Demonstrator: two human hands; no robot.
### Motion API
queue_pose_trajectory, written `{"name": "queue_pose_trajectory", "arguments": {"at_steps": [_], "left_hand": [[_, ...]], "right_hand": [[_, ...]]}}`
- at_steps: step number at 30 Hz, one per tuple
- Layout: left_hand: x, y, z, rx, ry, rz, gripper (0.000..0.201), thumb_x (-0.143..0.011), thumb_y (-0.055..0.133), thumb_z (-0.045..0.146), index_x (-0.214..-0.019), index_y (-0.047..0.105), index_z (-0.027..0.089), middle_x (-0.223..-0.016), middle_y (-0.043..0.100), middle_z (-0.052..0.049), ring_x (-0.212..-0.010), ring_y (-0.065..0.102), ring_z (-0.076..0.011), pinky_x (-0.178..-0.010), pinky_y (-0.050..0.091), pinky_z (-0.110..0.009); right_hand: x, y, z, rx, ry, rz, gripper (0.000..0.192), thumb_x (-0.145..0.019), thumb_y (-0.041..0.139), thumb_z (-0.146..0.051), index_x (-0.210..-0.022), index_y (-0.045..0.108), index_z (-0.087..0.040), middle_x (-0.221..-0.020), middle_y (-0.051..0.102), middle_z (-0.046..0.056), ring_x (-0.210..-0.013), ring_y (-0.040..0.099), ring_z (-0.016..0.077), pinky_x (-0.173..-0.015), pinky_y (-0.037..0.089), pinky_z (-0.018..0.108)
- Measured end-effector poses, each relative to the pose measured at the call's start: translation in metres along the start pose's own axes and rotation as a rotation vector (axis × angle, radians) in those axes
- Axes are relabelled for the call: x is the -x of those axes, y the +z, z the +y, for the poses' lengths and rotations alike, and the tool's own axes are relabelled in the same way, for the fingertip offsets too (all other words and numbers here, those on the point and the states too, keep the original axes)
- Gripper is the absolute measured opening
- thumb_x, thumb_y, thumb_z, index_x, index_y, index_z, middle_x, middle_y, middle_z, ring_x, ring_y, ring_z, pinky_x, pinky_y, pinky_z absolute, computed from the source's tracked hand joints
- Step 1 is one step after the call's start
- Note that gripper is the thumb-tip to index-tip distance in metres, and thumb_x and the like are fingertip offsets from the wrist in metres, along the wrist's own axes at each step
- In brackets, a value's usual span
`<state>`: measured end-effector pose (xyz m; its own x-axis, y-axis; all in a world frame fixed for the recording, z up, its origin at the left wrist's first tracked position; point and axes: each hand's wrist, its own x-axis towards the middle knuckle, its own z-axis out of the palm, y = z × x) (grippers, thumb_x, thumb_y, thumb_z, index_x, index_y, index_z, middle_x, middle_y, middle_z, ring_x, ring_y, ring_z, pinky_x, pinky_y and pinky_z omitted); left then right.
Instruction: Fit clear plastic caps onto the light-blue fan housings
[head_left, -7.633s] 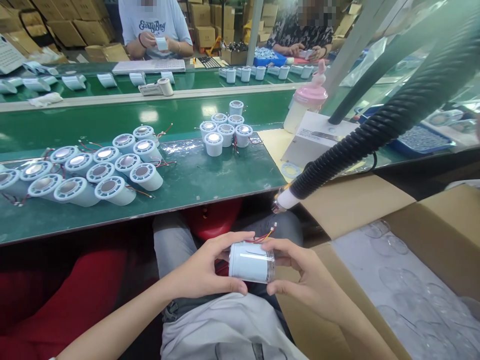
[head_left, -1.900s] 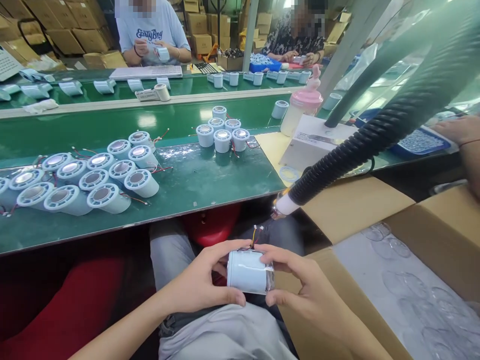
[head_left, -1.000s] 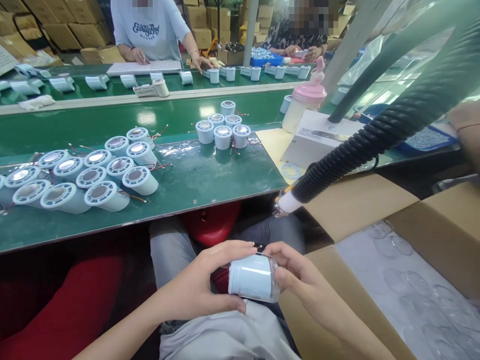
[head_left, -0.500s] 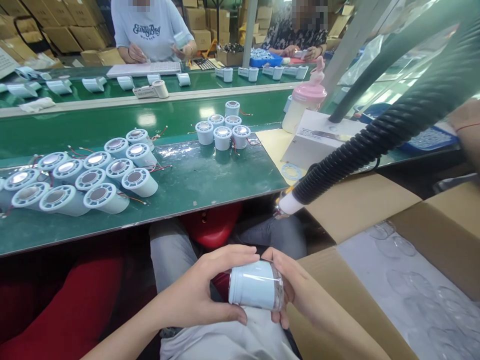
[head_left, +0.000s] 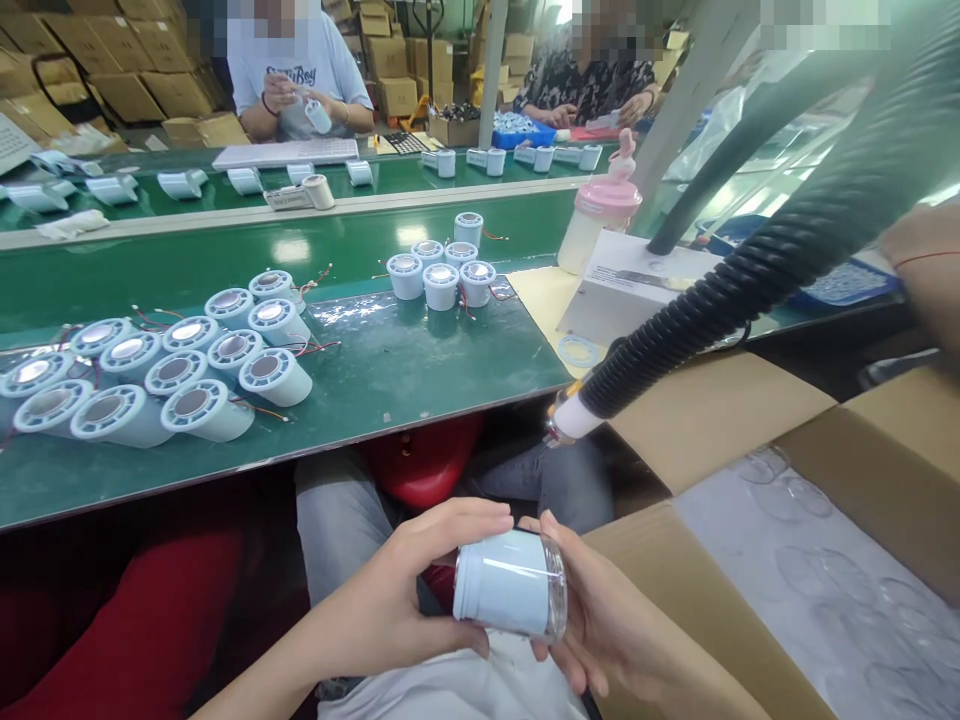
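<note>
Above my lap, a light blue cylindrical housing with a clear cover (head_left: pixel 506 583) lies sideways between both hands. My left hand (head_left: pixel 427 580) grips its left end, thumb below and fingers over the top. At the clear right end, my right hand (head_left: pixel 589 600) is curled against the cover, some of its fingers hidden behind. Similar blue cylinders (head_left: pixel 208 410) with round silvery discs and thin red wires stand in a group at the left of the green bench (head_left: pixel 390 365). A smaller group of such cylinders (head_left: pixel 441 288) stands farther back.
A black corrugated hose (head_left: pixel 675 310) with a metal tip slants down over the bench's right edge. Below it, an open cardboard box (head_left: pixel 720 560) holds clear round plastic pieces. A pink-lidded bottle (head_left: pixel 600 215) stands by a white box. Two people (head_left: pixel 296 85) work across the line.
My right hand has shifted slightly down, its lower fingers now more extended beneath the clear end. The housing stays between both hands. Across the bench, a person has lifted a blue part.
</note>
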<state>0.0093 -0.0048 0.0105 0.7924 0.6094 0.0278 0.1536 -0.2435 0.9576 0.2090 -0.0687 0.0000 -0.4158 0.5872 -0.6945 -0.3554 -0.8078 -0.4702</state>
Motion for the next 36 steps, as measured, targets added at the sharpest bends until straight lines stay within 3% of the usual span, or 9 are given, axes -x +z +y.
{"name": "queue_pose_trajectory", "arguments": {"at_steps": [8,14,19,21,23,25,27,30,36], "left_hand": [[0.003,0.002,0.011,-0.024,-0.010,0.024,0.079,-0.071,0.076,0.014,-0.135,0.039,0.041,-0.134,0.054,-0.003,-0.120,0.056,-0.0219,-0.102,0.046,-0.031],[0.003,0.001,0.009,-0.054,0.170,-0.023,0.084,-0.075,0.068,0.003,-0.137,0.032,0.046,-0.138,0.048,-0.002,-0.127,0.049,-0.0199,-0.105,0.043,-0.031],[0.007,0.001,0.011,0.010,0.043,-0.016,0.076,-0.071,0.075,0.011,-0.131,0.042,0.043,-0.138,0.047,-0.002,-0.129,0.046,-0.0237,-0.104,0.044,-0.033],[0.010,0.002,0.012,0.112,-0.092,0.011,0.070,-0.072,0.076,0.019,-0.131,0.044,0.041,-0.137,0.047,-0.003,-0.128,0.047,-0.0255,-0.099,0.049,-0.032],[0.013,0.003,0.012,0.235,-0.219,0.033,0.067,-0.074,0.075,0.025,-0.132,0.044,0.037,-0.138,0.045,-0.005,-0.124,0.050,-0.0267,-0.095,0.052,-0.031],[0.014,0.004,0.012,0.342,-0.293,0.051,0.067,-0.073,0.076,0.029,-0.133,0.045,0.033,-0.138,0.044,-0.007,-0.120,0.053,-0.0278,-0.094,0.052,-0.033],[0.013,0.005,0.013,0.417,-0.321,0.058,0.066,-0.073,0.076,0.033,-0.132,0.047,0.031,-0.138,0.046,-0.008,-0.118,0.054,-0.0288,-0.093,0.052,-0.034],[0.010,0.005,0.013,0.492,-0.317,0.047,0.065,-0.073,0.077,0.036,-0.131,0.049,0.030,-0.136,0.049,-0.008,-0.119,0.054,-0.0303,-0.094,0.051,-0.035],[0.009,-0.001,0.015,0.378,-0.213,-0.030,0.079,-0.066,0.083,0.025,-0.135,0.047,0.040,-0.145,0.043,-0.003,-0.130,0.046,-0.0288,-0.106,0.043,-0.038]], "right_hand": [[0.008,0.006,0.001,0.121,-0.223,-0.021,0.059,-0.074,0.047,-0.079,-0.080,0.043,-0.021,-0.051,0.060,0.000,-0.033,0.050,0.0082,-0.026,0.029,0.010],[0.010,0.002,0.006,0.180,-0.268,-0.019,0.055,-0.083,0.041,-0.074,-0.084,0.046,-0.019,-0.052,0.058,-0.002,-0.033,0.052,0.0084,-0.027,0.032,0.010],[0.012,0.000,0.007,0.280,-0.289,0.046,0.067,-0.082,0.028,-0.080,-0.087,0.051,-0.017,-0.051,0.059,0.002,-0.035,0.052,0.0112,-0.030,0.035,0.016],[0.015,-0.002,0.008,0.409,-0.452,0.094,0.070,-0.084,0.026,-0.079,-0.097,0.055,-0.016,-0.065,0.065,0.006,-0.050,0.060,0.0152,-0.044,0.048,0.022],[0.019,-0.006,0.010,0.569,-0.673,0.122,0.069,-0.085,0.033,-0.076,-0.120,0.051,-0.020,-0.104,0.066,0.013,-0.086,0.067,0.0232,-0.070,0.057,0.033],[0.022,-0.011,0.010,0.780,-0.898,0.121,0.068,-0.083,0.055,-0.065,-0.139,0.035,-0.031,-0.140,0.046,0.012,-0.123,0.051,0.0289,-0.097,0.049,0.041],[0.023,-0.014,0.009,1.034,-1.132,0.101,0.070,-0.084,0.069,-0.033,-0.142,0.029,-0.040,-0.151,0.034,0.006,-0.136,0.036,0.0277,-0.108,0.039,0.043],[0.021,-0.018,0.006,1.201,-1.343,0.104,0.066,-0.084,0.055,0.001,-0.136,0.044,-0.039,-0.145,0.044,0.003,-0.131,0.045,0.0210,-0.107,0.042,0.036],[0.020,-0.015,0.008,0.721,-0.961,0.082,0.057,-0.076,0.077,-0.030,-0.129,0.055,-0.034,-0.130,0.061,0.006,-0.114,0.061,0.0247,-0.092,0.055,0.033]]}}
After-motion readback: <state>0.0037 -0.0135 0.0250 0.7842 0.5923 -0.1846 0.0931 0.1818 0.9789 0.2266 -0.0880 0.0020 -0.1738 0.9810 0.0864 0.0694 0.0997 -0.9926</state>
